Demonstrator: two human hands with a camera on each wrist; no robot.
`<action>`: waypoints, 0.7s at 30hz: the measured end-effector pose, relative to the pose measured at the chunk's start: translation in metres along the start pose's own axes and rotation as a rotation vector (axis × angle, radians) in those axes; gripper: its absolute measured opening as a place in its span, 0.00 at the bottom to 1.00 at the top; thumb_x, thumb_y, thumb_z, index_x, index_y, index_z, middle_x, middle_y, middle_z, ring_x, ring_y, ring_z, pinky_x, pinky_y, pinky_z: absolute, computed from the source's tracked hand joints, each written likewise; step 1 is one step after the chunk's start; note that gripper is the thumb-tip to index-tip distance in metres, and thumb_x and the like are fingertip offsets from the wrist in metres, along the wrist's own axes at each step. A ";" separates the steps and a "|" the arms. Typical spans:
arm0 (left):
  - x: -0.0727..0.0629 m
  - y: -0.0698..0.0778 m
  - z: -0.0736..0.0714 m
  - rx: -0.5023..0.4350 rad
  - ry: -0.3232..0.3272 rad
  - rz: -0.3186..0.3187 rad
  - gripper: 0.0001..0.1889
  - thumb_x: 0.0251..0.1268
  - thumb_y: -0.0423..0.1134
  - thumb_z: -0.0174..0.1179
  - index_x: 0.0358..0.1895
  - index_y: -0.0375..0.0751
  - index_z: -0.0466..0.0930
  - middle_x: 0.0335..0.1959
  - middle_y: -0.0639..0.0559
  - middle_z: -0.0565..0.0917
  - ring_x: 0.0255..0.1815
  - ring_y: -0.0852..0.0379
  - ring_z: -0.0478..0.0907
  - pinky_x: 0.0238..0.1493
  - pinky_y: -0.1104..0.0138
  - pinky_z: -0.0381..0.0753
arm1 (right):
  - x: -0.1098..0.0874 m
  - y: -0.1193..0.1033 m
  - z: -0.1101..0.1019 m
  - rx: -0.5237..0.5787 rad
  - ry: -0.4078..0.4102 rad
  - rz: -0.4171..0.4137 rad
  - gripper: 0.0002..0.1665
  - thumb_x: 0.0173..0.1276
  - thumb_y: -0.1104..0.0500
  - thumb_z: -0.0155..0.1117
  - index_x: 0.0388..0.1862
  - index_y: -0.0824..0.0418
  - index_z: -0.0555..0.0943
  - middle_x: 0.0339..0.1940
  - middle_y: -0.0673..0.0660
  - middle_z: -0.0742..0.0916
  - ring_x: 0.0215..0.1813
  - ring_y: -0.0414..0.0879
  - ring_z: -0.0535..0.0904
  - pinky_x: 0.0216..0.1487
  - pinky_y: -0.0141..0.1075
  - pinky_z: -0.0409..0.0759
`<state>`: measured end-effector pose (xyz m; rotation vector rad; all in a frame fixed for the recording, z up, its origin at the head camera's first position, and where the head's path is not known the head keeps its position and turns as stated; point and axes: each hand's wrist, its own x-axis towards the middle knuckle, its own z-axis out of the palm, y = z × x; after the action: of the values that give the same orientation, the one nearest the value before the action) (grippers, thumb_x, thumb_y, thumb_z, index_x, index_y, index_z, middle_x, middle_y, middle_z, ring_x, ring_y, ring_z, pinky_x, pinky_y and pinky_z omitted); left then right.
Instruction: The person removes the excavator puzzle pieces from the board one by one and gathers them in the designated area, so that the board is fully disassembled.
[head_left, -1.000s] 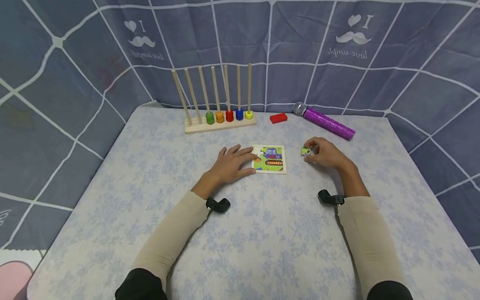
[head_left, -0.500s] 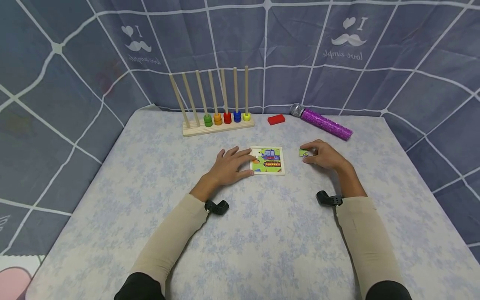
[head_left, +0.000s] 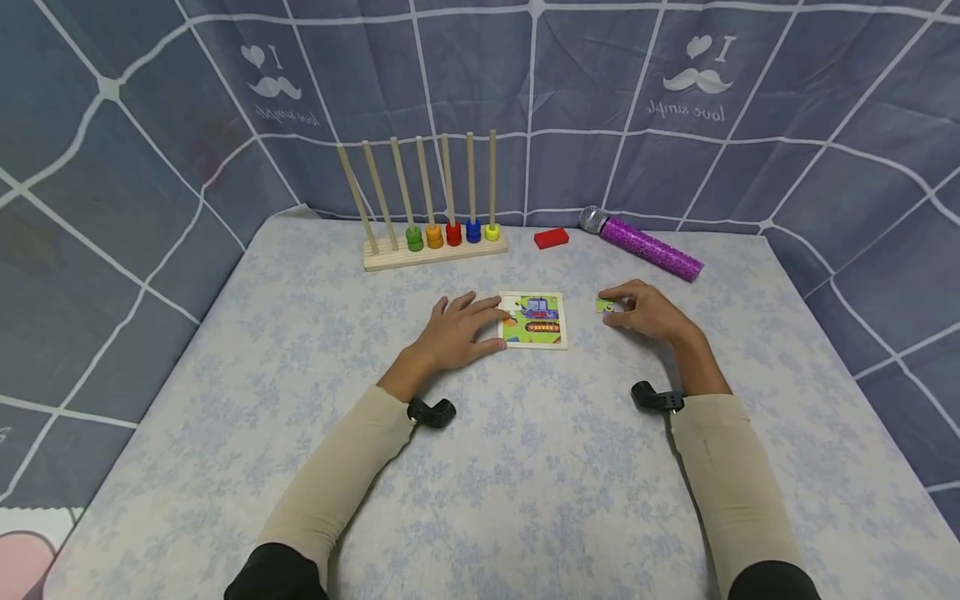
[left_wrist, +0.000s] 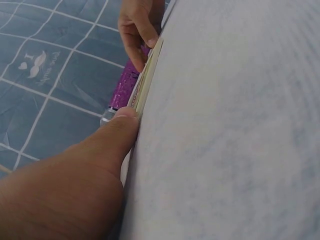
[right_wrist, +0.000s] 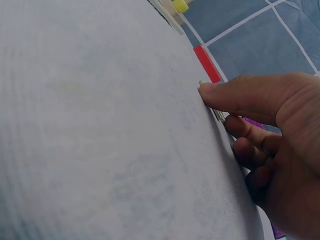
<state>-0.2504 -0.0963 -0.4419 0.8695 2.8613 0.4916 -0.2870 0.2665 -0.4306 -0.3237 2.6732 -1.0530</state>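
In the head view a framed jigsaw puzzle with a blue and orange tracked vehicle on green lies at the table's middle. My left hand has its fingers spread, fingertips and thumb touching the puzzle's left edge. Right of the puzzle, my right hand pinches a small green puzzle piece between thumb and fingers, at or just above the tabletop. The right wrist view has the thumb at one edge of the thin piece, whose face is hidden there. In the left wrist view the thumb touches the puzzle frame.
Behind the puzzle stand a wooden peg rack with coloured rings, a red block and a purple glitter microphone. A tiled-pattern curtain hangs at the back of the table and along both sides.
The puzzle piece has tipped flatter in my right hand's fingers and shows less of its face. My left hand keeps its place at the puzzle; the head view has shifted slightly.
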 end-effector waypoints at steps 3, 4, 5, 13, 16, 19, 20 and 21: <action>0.000 0.000 0.001 0.012 0.008 0.008 0.30 0.73 0.64 0.54 0.75 0.60 0.70 0.80 0.56 0.60 0.80 0.40 0.50 0.71 0.35 0.45 | -0.002 -0.001 0.001 0.002 0.005 0.006 0.29 0.70 0.61 0.70 0.68 0.67 0.77 0.61 0.67 0.75 0.52 0.58 0.69 0.49 0.46 0.69; 0.000 -0.001 0.001 0.016 0.011 0.010 0.30 0.73 0.64 0.54 0.74 0.60 0.70 0.80 0.55 0.60 0.79 0.40 0.50 0.71 0.34 0.46 | -0.002 -0.002 0.002 0.004 0.007 0.002 0.29 0.70 0.61 0.70 0.68 0.67 0.77 0.61 0.67 0.75 0.52 0.58 0.69 0.48 0.47 0.69; 0.000 -0.001 0.001 0.017 0.013 0.011 0.30 0.73 0.64 0.54 0.74 0.60 0.70 0.80 0.55 0.60 0.79 0.40 0.50 0.71 0.34 0.46 | -0.002 -0.002 0.002 0.004 0.009 -0.002 0.28 0.70 0.61 0.69 0.68 0.67 0.77 0.60 0.67 0.75 0.52 0.58 0.69 0.48 0.46 0.68; -0.001 -0.001 0.000 0.010 0.021 0.013 0.30 0.73 0.63 0.56 0.73 0.59 0.71 0.79 0.55 0.61 0.79 0.40 0.50 0.70 0.34 0.46 | 0.000 -0.001 0.004 0.009 -0.003 -0.012 0.28 0.71 0.62 0.68 0.69 0.67 0.77 0.59 0.66 0.75 0.51 0.57 0.67 0.48 0.46 0.67; -0.001 -0.002 0.000 0.007 0.021 0.013 0.30 0.73 0.63 0.56 0.73 0.59 0.71 0.79 0.55 0.61 0.79 0.40 0.50 0.71 0.34 0.46 | 0.000 -0.002 0.000 -0.004 -0.032 -0.007 0.33 0.72 0.60 0.68 0.73 0.64 0.72 0.61 0.67 0.73 0.55 0.59 0.67 0.52 0.50 0.68; -0.001 -0.001 0.000 0.000 0.024 0.018 0.30 0.73 0.63 0.55 0.73 0.59 0.71 0.79 0.54 0.61 0.79 0.40 0.50 0.71 0.34 0.46 | -0.001 -0.004 -0.007 -0.001 -0.047 -0.017 0.36 0.74 0.57 0.66 0.77 0.62 0.67 0.65 0.68 0.72 0.62 0.63 0.68 0.60 0.56 0.68; -0.001 -0.001 0.000 -0.002 0.027 0.019 0.29 0.73 0.63 0.55 0.73 0.59 0.72 0.79 0.54 0.61 0.79 0.39 0.51 0.71 0.34 0.46 | -0.002 -0.006 -0.009 0.006 -0.046 -0.030 0.36 0.75 0.57 0.65 0.78 0.62 0.66 0.66 0.69 0.72 0.63 0.64 0.68 0.62 0.58 0.67; -0.001 -0.001 0.001 -0.002 0.028 0.019 0.29 0.73 0.63 0.55 0.73 0.59 0.72 0.79 0.55 0.61 0.79 0.40 0.51 0.71 0.34 0.46 | -0.001 -0.010 -0.011 0.014 -0.039 -0.038 0.36 0.75 0.57 0.64 0.78 0.62 0.65 0.66 0.69 0.73 0.64 0.65 0.69 0.63 0.59 0.67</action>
<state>-0.2505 -0.0973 -0.4429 0.8973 2.8801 0.5121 -0.2878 0.2666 -0.4162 -0.3904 2.6336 -1.0653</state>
